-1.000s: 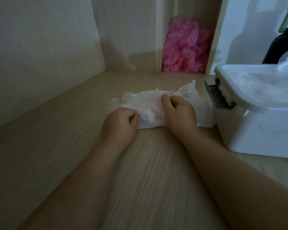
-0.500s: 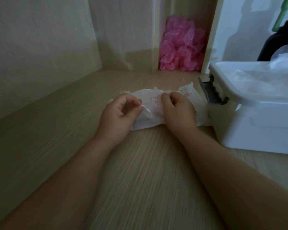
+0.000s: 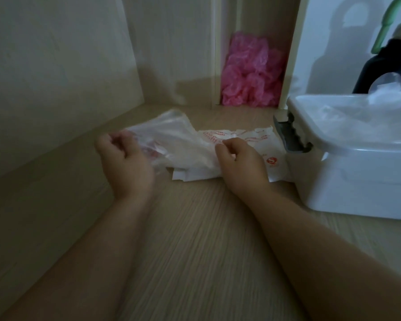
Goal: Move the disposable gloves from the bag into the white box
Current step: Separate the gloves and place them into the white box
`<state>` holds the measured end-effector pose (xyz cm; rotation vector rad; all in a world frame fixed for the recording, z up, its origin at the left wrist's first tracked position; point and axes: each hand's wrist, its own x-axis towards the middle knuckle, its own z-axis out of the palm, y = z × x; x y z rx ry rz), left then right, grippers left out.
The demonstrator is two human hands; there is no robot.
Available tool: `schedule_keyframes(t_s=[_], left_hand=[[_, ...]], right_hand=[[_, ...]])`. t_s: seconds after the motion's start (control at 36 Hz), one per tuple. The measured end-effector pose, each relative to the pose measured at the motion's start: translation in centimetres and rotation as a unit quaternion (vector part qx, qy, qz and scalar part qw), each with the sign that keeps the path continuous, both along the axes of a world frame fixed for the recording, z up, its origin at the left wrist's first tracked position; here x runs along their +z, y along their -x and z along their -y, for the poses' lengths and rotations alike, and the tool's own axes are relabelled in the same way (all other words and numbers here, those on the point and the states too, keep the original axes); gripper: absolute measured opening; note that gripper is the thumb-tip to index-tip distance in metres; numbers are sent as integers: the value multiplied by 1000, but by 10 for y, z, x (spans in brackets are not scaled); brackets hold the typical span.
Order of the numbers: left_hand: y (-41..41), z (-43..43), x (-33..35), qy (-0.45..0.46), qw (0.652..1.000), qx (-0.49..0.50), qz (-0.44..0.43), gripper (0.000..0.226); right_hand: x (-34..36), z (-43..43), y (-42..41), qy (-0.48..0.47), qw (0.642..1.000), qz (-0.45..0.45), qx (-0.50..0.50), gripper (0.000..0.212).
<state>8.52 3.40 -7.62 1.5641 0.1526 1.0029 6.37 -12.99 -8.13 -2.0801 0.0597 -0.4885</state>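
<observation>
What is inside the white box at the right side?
Crumpled clear disposable gloves fill the white box up to its rim. Its opaque wall hides how deep the pile goes and anything beneath it.

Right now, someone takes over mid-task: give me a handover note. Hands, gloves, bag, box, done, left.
Left hand grips clear gloves, which stretch from it to the bag's mouth.
Right hand pinches the printed white bag, holding it on the wooden surface.
White box stands close on the bag's right; clear plastic already lies in its top.
Done: some gloves seem boxed. Left: free this bunch, carry it to the box, then empty the bag.
</observation>
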Motion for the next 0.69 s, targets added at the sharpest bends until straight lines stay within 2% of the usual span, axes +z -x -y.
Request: schedule_keyframes(t_s=[0.06,0.11,0.22,0.28,0.33,0.42,0.47,0.53,0.64,0.69], left_hand=[[6,1,6,0,998,-31,52,3],[11,4,6,-37,993,-77,79,13],[14,14,-2,-132,972,-185,60,8],[14,17,-5,-140,964,-222,44,6],[14,17,-6,-128,961,-244,31,6],[12,15,-3,-52,959,-277,-29,21],[11,15,2,88,922,-365,-90,28],[11,15,7,194,858,-455,-140,32],[18,13,10,178,758,-591,-212,45],[20,12,10,180,747,-593,-240,39]], right_hand=[[3,-3,5,-24,998,45,30,29],[9,-8,9,-86,992,75,46,37],[19,-11,9,-266,956,-33,121,63],[21,-10,13,-263,951,-49,157,64],[21,-9,17,-221,963,-31,153,49],[20,-9,16,-189,974,-15,122,6],[19,-9,13,-226,967,-27,118,9],[19,-7,12,-278,949,-24,144,9],[18,-7,10,-345,910,-51,226,32],[18,-6,10,-352,900,-64,250,34]])
